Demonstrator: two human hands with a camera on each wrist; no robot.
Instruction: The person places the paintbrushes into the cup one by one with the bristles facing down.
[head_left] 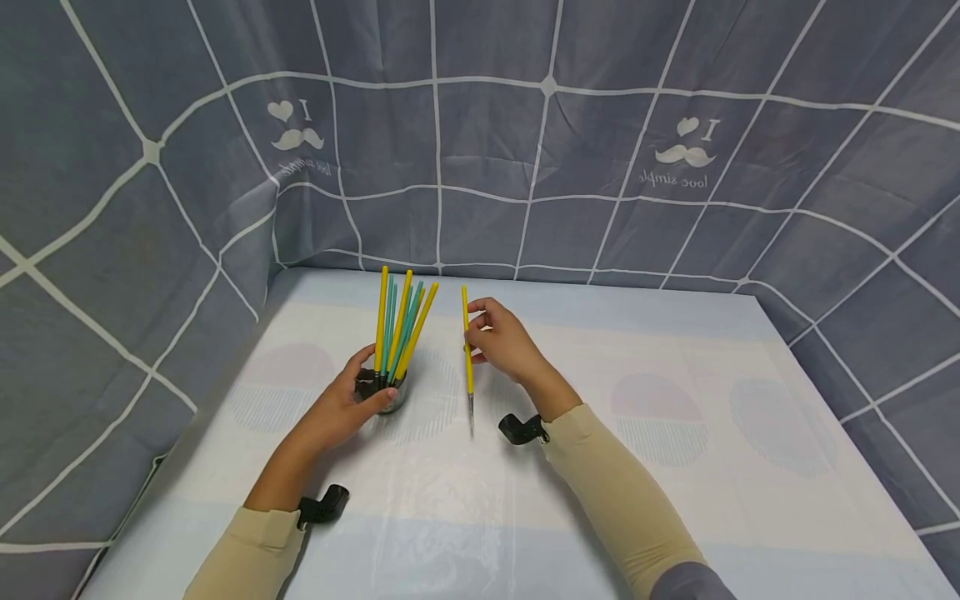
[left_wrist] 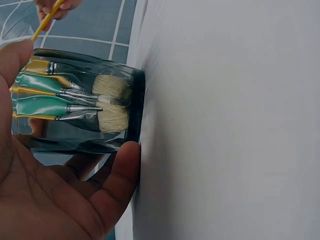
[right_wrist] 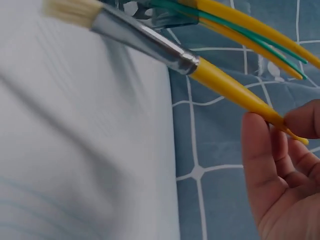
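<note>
In the head view my left hand point(head_left: 330, 417) holds a dark, see-through glass point(left_wrist: 112, 70) that stands on the table, its thumb on the near side. Several yellow-handled and green-handled paintbrushes point(head_left: 405, 325) lean inside it, bristles down, as the left wrist view shows. To the right of the glass, my right hand point(head_left: 504, 340) pinches one yellow paintbrush point(right_wrist: 225, 85) by its handle, above the table. This brush hangs nearly upright with its silver ferrule and pale, flat bristles downward, apart from the glass.
A white table point(head_left: 570, 517) with faint printed circles and stripes lies under both hands. Grey cloth point(head_left: 487, 133) with a white grid hangs behind it and along both sides. A small black camera point(head_left: 326, 504) sits at the left wrist, another point(head_left: 521, 429) at the right.
</note>
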